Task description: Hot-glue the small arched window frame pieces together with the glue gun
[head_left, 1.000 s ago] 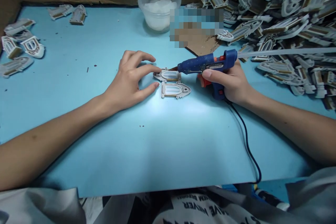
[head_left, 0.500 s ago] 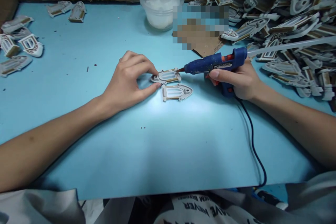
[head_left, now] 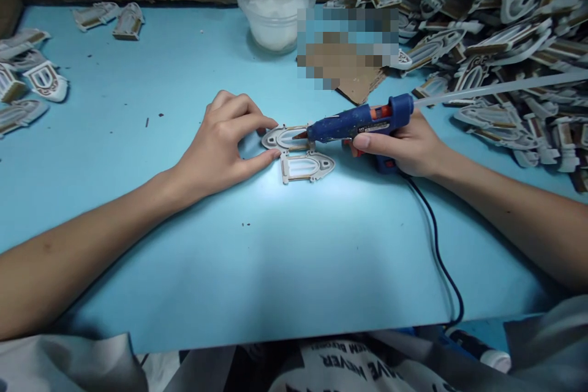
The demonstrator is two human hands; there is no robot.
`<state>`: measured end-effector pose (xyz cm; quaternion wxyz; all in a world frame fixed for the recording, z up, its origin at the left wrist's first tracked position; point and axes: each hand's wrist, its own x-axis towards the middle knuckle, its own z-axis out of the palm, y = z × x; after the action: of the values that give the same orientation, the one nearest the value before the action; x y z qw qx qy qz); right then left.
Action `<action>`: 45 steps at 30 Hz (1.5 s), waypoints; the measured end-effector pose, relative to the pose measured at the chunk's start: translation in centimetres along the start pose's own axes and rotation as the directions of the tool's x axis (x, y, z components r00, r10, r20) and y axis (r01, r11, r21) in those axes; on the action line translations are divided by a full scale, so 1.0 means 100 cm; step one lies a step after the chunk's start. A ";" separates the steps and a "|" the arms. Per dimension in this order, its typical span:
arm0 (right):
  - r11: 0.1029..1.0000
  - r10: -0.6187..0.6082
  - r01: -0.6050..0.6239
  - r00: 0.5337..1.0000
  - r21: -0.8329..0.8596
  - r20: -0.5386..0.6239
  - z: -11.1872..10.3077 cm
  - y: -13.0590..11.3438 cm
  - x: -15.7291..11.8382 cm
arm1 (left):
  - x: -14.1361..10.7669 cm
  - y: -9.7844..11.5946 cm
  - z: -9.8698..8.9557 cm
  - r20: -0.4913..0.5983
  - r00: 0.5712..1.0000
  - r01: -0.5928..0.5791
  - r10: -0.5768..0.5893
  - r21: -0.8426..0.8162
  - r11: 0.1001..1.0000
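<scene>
Blue tabletop [head_left: 184,282]: grey arched frames [head_left: 309,167], clear tub [head_left: 252,27], cardboard scrap [head_left: 358,76].

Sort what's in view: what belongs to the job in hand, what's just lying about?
Apparently the job:
glue gun, in the right hand
farther arched piece, held by the left hand
nearer arched piece

Seemingly lying about:
cardboard scrap
clear tub
piled pieces
loose left-side pieces

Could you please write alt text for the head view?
The right hand holds a glue gun over an arched frame the left hand holds on a blue table, beside a second frame. A tub and heap of frames lie beyond.
</scene>
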<state>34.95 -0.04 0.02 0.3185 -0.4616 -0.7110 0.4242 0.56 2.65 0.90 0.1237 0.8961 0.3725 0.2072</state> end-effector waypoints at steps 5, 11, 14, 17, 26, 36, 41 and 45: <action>1.000 -0.003 0.004 0.999 -0.024 0.032 0.003 -0.001 -0.001 | 0.000 0.003 -0.001 0.006 1.000 -0.007 0.006 0.029 1.000; 1.000 0.024 -0.023 0.999 0.021 -0.034 0.013 -0.010 0.003 | 0.001 0.004 -0.002 0.046 0.999 0.004 -0.006 0.042 0.999; 0.999 0.023 -0.023 1.000 0.026 0.004 0.017 -0.016 0.004 | 0.001 0.005 -0.003 0.054 0.999 -0.001 -0.002 0.043 0.999; 0.997 0.040 -0.041 0.999 0.061 0.016 0.016 -0.017 0.004 | 0.001 0.004 -0.003 0.055 0.998 -0.008 0.005 0.051 0.999; 0.948 0.010 0.034 0.990 0.317 -0.138 0.013 -0.014 0.005 | 0.000 0.005 -0.003 0.041 0.999 -0.022 0.020 0.049 0.999; 0.941 -0.002 0.042 0.993 0.335 -0.118 0.014 -0.015 0.004 | -0.001 0.001 0.000 -0.009 0.999 -0.051 0.051 0.042 0.998; 0.977 -0.006 0.056 0.971 0.205 -0.239 0.016 -0.011 0.002 | -0.001 0.004 -0.001 0.015 1.000 -0.007 0.006 0.042 0.999; 0.996 -0.009 0.034 0.957 0.078 -0.292 0.018 -0.008 -0.001 | 0.000 0.005 -0.001 0.029 1.000 0.011 -0.012 0.016 1.000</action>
<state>33.21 -0.86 -0.05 0.4429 -0.4977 -0.6433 0.3771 0.85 2.33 1.21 0.1230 0.8978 0.3776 0.1906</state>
